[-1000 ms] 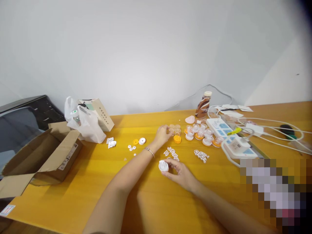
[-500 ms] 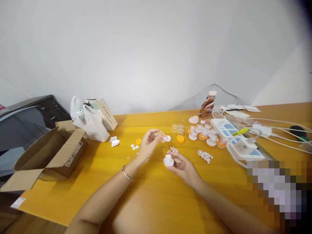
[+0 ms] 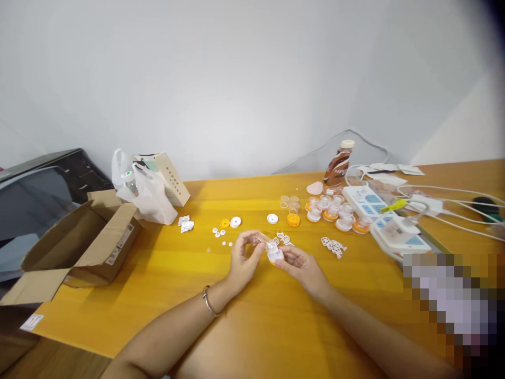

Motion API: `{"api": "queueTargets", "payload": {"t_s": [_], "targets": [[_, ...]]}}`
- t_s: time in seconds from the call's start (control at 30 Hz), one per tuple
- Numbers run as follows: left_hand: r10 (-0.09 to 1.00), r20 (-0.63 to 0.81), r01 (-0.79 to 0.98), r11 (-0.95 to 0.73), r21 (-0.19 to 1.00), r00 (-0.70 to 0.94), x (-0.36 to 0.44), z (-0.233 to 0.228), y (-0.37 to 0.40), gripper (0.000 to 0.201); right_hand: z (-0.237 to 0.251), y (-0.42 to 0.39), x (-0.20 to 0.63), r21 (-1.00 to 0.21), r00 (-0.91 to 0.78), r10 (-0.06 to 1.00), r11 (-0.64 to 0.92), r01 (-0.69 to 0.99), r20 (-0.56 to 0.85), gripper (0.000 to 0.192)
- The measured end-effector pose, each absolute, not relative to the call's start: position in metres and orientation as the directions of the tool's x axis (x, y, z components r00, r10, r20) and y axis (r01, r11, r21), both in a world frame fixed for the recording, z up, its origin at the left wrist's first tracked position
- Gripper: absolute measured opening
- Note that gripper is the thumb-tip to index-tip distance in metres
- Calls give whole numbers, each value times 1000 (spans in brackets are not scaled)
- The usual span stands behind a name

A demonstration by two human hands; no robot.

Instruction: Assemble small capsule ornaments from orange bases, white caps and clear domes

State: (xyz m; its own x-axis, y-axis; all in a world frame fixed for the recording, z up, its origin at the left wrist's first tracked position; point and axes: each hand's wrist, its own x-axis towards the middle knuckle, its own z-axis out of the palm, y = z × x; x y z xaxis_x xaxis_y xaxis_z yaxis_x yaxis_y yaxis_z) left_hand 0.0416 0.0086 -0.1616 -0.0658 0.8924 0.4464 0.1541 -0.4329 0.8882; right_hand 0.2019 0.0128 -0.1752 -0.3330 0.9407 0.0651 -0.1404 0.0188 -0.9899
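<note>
My left hand (image 3: 242, 258) pinches a clear cup (image 3: 261, 241), my right hand (image 3: 302, 266) grips a white cap (image 3: 274, 255), above the yellow counter (image 3: 158, 273) by a white wall (image 3: 236, 79).

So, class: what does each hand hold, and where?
Left hand pinches a clear cup by its side; right hand grips a white base from below.

Bare table (image 3: 165, 273) lies open left of the white lattice pieces (image 3: 333, 246); right of them, power strips (image 3: 389, 223) and cables (image 3: 453, 208) crowd the way.
</note>
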Motion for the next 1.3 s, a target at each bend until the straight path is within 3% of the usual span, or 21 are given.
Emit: {"api": "queueTargets", "payload": {"t_s": [0.13,0.37,0.63,0.9,1.0,1.17,1.3], "targets": [[892,443,172,-425,889,-86,42,-163,7,25,-175,13,201,-992,-328,942,33,-122,72,28],[893,450,229,-444,866,28,44,-162,2,23,-173,11,201,-990,-343,933,66,-124,105,29],[894,443,168,-448,878,66,44,-163,2,25,-172,9,201,-985,-309,942,87,-148,130,24],[892,440,79,-448,891,100,43,-164,5,21,-174,1,199,-983,-163,972,157,-93,170,26],[906,397,33,-406,913,147,39,-163,7,24,-172,0,199,-987,-201,974,71,-144,100,24],[912,268,-164,-227,960,311,36,-157,9,30,-174,-2,198,-908,-364,929,-206,-366,-64,24],[920,249,-281,-164,946,302,40,-157,9,34,-175,-5,195,-910,-339,939,-185,-371,-52,20]]}}
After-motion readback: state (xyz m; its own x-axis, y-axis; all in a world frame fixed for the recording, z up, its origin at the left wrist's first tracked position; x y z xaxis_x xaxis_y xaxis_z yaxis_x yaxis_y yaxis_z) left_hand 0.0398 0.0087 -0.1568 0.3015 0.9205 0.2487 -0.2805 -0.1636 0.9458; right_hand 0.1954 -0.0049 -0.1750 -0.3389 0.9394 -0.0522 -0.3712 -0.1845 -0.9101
